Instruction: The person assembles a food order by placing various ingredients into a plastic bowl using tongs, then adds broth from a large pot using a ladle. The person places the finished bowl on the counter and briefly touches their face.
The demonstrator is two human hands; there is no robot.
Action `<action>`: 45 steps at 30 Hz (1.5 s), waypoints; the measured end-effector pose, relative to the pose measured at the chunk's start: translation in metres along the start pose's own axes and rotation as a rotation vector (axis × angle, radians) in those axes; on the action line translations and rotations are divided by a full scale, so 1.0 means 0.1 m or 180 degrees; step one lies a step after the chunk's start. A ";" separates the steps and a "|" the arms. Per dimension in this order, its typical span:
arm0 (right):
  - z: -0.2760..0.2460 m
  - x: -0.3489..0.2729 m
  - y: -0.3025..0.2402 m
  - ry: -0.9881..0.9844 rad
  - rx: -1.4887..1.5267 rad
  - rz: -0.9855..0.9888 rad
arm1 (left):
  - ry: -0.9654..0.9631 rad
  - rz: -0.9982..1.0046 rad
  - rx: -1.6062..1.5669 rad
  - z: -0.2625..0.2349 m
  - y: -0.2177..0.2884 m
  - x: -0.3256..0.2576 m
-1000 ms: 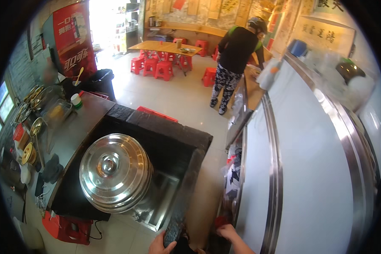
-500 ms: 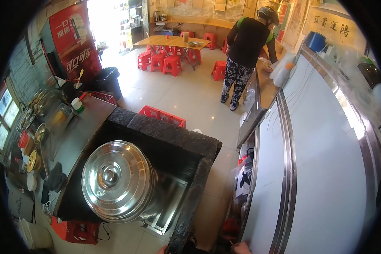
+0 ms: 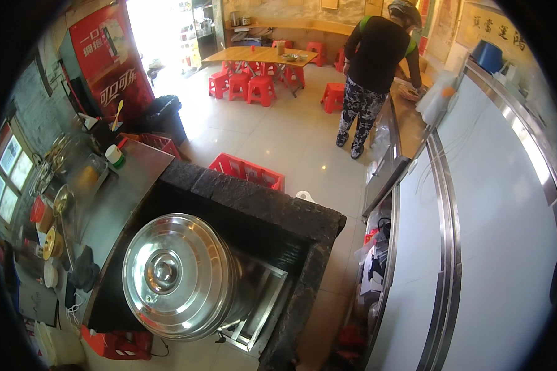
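Note:
Neither of my hands shows in the picture at this moment. Below me, a large round steel pot with a domed, knobbed lid (image 3: 189,272) sits in a black stone-edged stove surround (image 3: 247,201). Beside the pot, a rectangular steel frame (image 3: 267,312) lies within the same surround. To its left runs a steel counter (image 3: 127,185) with a white jar with a green base (image 3: 114,154), a ladle (image 3: 63,201), a yellow round container (image 3: 52,243) and dark cloth or gloves (image 3: 85,270).
A person (image 3: 377,62) in a helmet leans over a wooden counter (image 3: 408,133) at far right. Red stools (image 3: 262,91) surround a wooden table (image 3: 254,55). A red crate (image 3: 247,171) stands beyond the stove. White sliding panels (image 3: 495,216) line the right; a black bin (image 3: 162,120) stands left.
The view has shifted slightly, so the stove and pot appear lower and farther right. My hands, partly visible at the lower edge before, have left the picture.

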State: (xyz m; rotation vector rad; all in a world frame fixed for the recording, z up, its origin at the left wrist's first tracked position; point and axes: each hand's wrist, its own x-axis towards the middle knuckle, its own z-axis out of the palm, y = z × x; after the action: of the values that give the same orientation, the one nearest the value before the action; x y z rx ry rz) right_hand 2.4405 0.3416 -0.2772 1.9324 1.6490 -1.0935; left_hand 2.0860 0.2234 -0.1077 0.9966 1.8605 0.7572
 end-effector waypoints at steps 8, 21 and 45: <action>-0.21 0.38 -0.15 -0.0349 -0.0336 0.0101 | 0.0019 -0.0185 -0.0165 0.03 -0.10 -0.01; -0.31 1.96 0.36 -0.1094 -0.1436 0.0038 | -0.0208 -0.0346 -0.0013 0.29 -0.68 0.11; -3.53 3.98 -2.26 -0.1144 -0.0343 -0.0136 | 0.1029 -0.2842 0.1313 0.51 0.12 0.59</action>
State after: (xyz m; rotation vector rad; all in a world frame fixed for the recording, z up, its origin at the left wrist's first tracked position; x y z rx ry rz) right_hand 2.3421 0.9097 -0.3099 1.5332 1.5200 -1.2551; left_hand 2.1182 0.2855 -0.1442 0.1785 2.4981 -0.0176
